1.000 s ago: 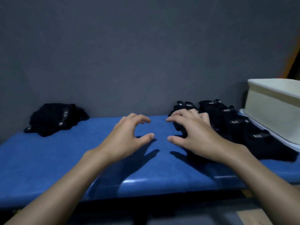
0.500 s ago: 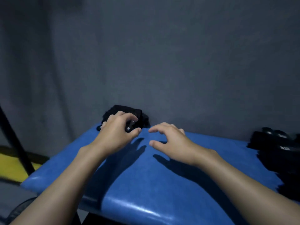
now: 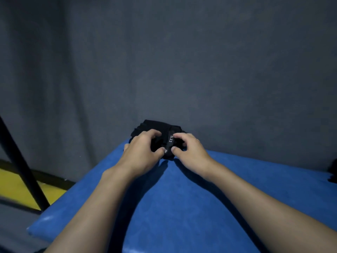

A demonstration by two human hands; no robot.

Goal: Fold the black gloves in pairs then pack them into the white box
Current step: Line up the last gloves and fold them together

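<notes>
Head view. I see both hands on the gloves [image 3: 160, 127], a black heap at the far left corner of the blue table [image 3: 200, 198], right against the grey wall [image 3: 182, 61].

Left hand [image 3: 142, 152]: fingers curled over the heap's top, thumb pressed into its near edge, gripping it.

Right hand [image 3: 189, 150]: same hold from the other side, fingers hooked over, thumb underneath.

A strap [image 3: 170, 138] marked "5.11" shows between the two hands.

Black pole [image 3: 20, 167] slants at left. Dark shape [image 3: 332, 170] at the right edge; I cannot tell what it is.
</notes>
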